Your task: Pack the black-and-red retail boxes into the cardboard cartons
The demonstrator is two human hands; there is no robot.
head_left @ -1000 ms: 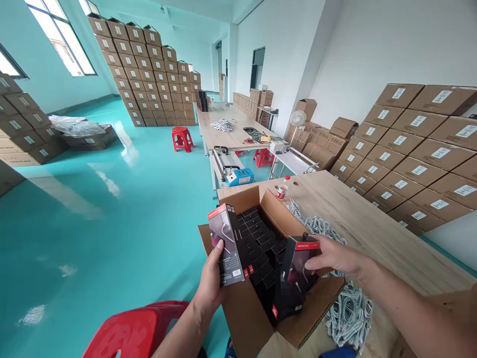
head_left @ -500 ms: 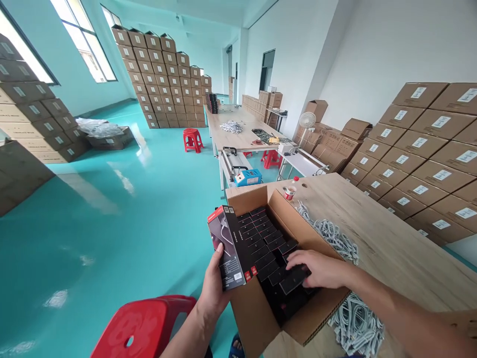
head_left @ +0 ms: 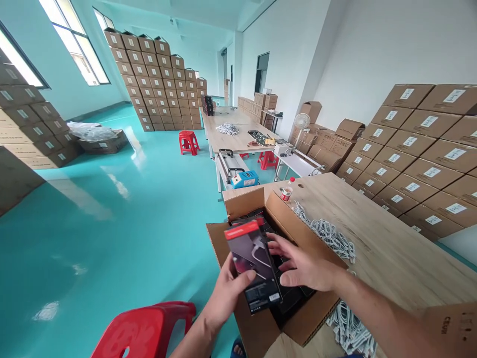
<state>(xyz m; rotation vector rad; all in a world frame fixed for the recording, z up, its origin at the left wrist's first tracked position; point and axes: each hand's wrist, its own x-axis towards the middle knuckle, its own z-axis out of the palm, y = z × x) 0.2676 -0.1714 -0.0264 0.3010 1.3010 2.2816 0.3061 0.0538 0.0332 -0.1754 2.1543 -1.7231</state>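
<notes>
My left hand grips a black retail box with a red top end and a picture of a cable on its face. The box is tilted and held over the near corner of an open cardboard carton. My right hand is open, with its fingers spread just beside the held box and above the carton. Rows of black boxes stand packed in the carton, mostly hidden by my hands and the held box.
The carton rests on the edge of a wooden table, among bundled white cables and beside a small bottle. A red stool stands at lower left. Stacked cartons line the right side, and a long workbench runs ahead.
My left hand has moved the black box rightward over the carton and tilted it. My right hand has lifted off the packed boxes and spread open beside the held box.
</notes>
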